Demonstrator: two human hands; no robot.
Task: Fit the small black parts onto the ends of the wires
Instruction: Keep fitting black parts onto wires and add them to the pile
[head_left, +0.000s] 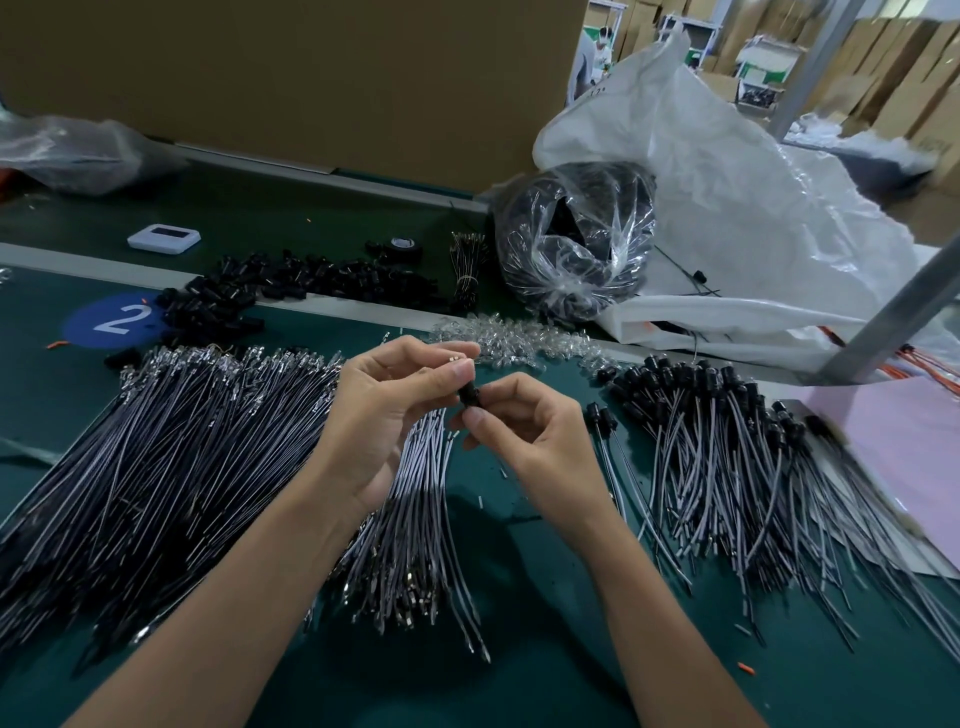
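My left hand grips a bundle of grey wires that hangs down to the green table, with metal wire tips showing above its fingers. My right hand pinches a small black part right beside the left thumb. A large spread of bare wires lies at the left. Wires with black parts fitted lie piled at the right. Loose black parts are heaped at the back.
A clear bag of black parts and a big white plastic sack stand at the back right. Small clear pieces lie behind my hands. A white device and tape roll sit further back. Pink sheet at right.
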